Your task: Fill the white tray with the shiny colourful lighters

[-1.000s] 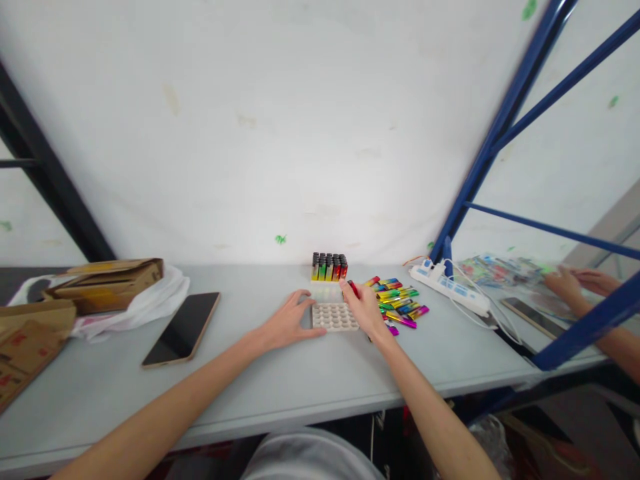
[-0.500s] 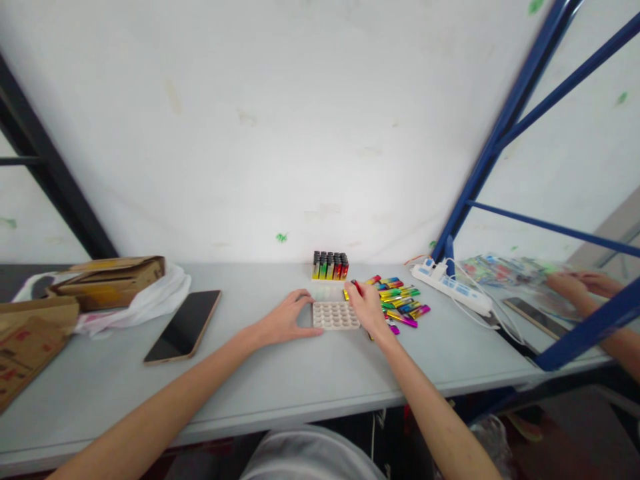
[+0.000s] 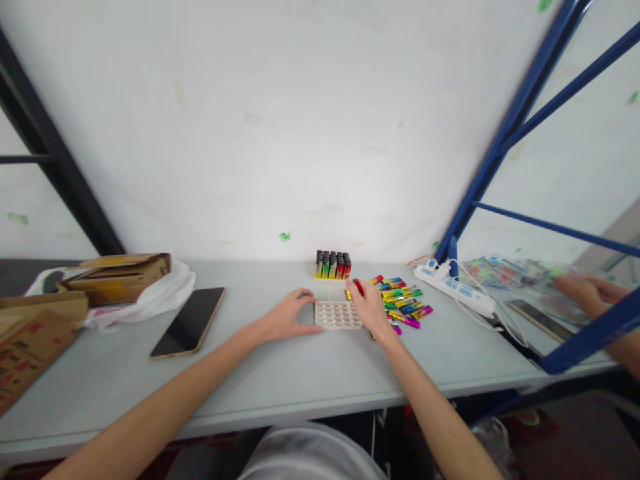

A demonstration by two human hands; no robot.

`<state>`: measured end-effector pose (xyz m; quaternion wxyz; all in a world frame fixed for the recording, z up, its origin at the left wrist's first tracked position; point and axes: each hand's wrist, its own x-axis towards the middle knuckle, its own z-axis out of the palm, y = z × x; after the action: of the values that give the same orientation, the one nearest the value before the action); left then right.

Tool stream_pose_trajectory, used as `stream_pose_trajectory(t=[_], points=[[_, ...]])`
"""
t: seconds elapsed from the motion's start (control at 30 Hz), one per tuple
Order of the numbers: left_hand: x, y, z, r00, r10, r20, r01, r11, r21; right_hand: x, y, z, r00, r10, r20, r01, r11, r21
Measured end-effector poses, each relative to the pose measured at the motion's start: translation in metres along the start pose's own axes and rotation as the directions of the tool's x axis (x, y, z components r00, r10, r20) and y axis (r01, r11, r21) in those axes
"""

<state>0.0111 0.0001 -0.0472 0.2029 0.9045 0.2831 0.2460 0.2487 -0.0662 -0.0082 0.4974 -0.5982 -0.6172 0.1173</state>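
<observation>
On the grey table, the left hand lies open against the white dimpled plastic tray, while the right hand pinches a red lighter over the tray's far right corner.

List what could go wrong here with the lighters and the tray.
The right hand holds a red lighter at the fingertips; it could slip or miss a tray slot. The left hand only rests at the tray's edge, so a push might slide it. The loose lighter pile beside the wrist could scatter if brushed.
</observation>
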Motion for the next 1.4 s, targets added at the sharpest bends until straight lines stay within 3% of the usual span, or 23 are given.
stream_pose_trajectory(t=[0.17,0.3,0.6,0.77,1.03,1.2,1.4], points=[[0.001,0.004,-0.001,1.0,-0.003,-0.004,0.003,1.0,-0.003,-0.002,-0.002,0.001,0.972,-0.177,0.156,0.168,0.983,0.067],[0.003,0.012,-0.004,0.999,-0.008,-0.037,0.008,1.0,-0.016,-0.004,-0.004,0.001,0.929,-0.318,0.189,0.31,0.948,0.075],[0.003,0.028,-0.008,0.996,-0.037,-0.08,0.028,0.994,-0.103,-0.004,-0.007,0.0,0.932,-0.293,0.214,0.28,0.956,0.092],[0.002,0.032,-0.011,0.998,-0.038,-0.058,0.029,0.99,-0.139,-0.001,0.002,0.002,0.894,-0.338,0.293,0.332,0.941,0.071],[-0.001,0.03,-0.01,1.0,-0.002,-0.008,0.001,0.992,-0.124,0.002,0.006,0.001,0.874,-0.362,0.323,0.374,0.927,0.024],[0.0,0.015,-0.012,1.0,0.011,-0.008,-0.011,1.0,-0.019,0.012,0.016,-0.022,0.889,-0.316,0.332,0.34,0.94,-0.013],[-0.003,-0.005,-0.021,0.999,-0.043,-0.01,0.044,0.997,0.068,0.025,0.039,-0.06,0.914,-0.211,0.346,0.332,0.88,-0.34]])
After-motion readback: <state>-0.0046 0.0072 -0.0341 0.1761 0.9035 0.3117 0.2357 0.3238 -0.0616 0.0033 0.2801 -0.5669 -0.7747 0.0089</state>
